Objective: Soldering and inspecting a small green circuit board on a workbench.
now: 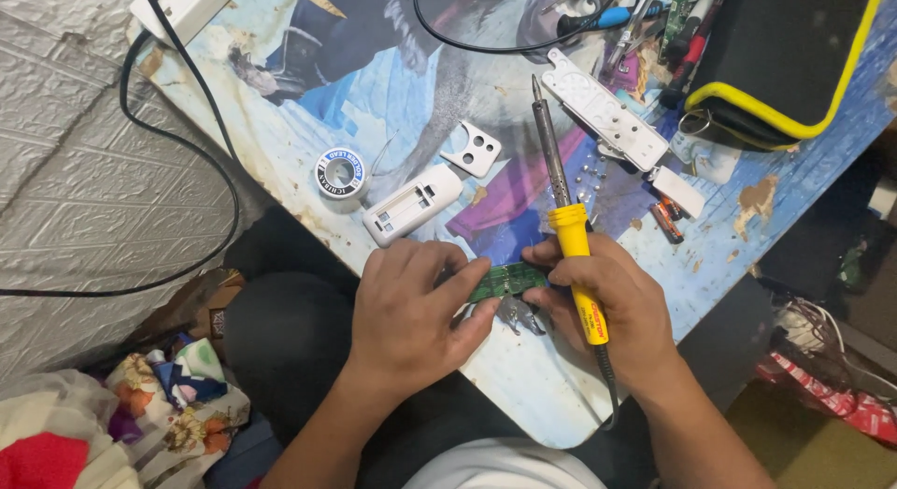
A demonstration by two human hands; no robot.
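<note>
Head view: worn printed tabletop (523, 377) beside white textured wall (65, 199).

The light is soft, even and fairly bright, falling from above with no hard-edged beam. The table (280, 143) top at the centre is well lit; its pale patches look slightly washed but not blown out. Shadows are faint and short, the deepest lying under the table edge toward 7 o'clock and at 3 o'clock, where the floor goes dim. A mild sheen shows on the black case (785, 50) at 1 o'clock. Focus is sharp at the centre; the cloth at 8 o'clock is softer. Straight lines bend slightly near the corners.
</note>
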